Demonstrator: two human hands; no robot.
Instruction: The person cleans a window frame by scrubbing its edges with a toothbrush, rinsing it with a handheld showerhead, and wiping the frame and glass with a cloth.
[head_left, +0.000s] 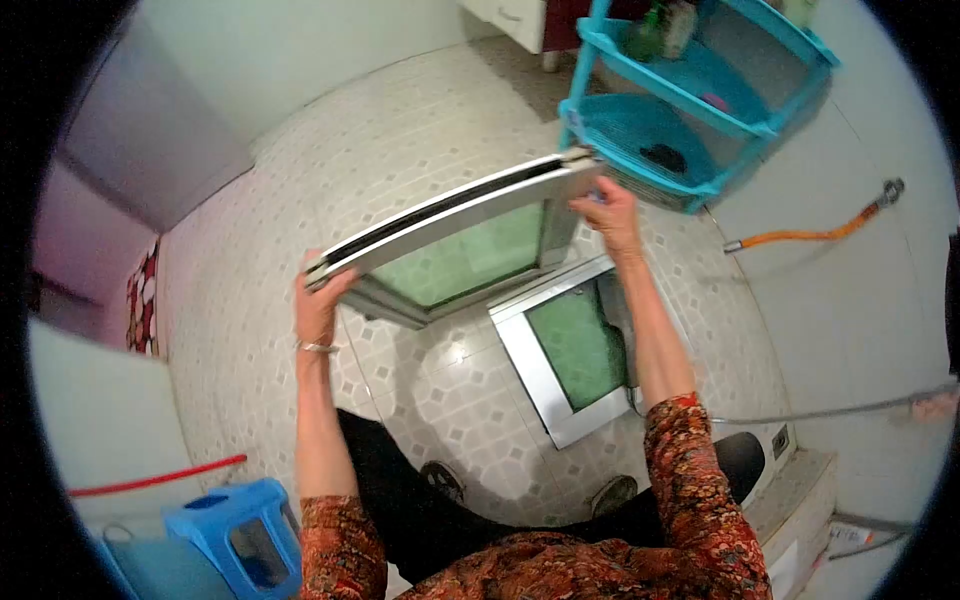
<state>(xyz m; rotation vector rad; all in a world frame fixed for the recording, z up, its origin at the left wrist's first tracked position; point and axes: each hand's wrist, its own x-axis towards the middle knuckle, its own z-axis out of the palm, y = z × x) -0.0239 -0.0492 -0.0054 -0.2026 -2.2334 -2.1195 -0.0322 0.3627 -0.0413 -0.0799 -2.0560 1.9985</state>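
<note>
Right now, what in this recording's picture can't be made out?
All in the head view:
- Upright silver-framed glass panel, held by both hands: far face, turned away.
- Silver-framed glass panel on the floor: part of its right side, behind the right forearm.
- Turquoise plastic shelf: top, cut off by the picture's upper edge.
- Dark item on its lower tier: too small and dark to identify.

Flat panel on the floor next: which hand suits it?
Right hand, probably: it is nearer the floor panel. It must first release the tilted panel, which the left hand also holds.

Seemingly teal plastic shelf rack
</note>
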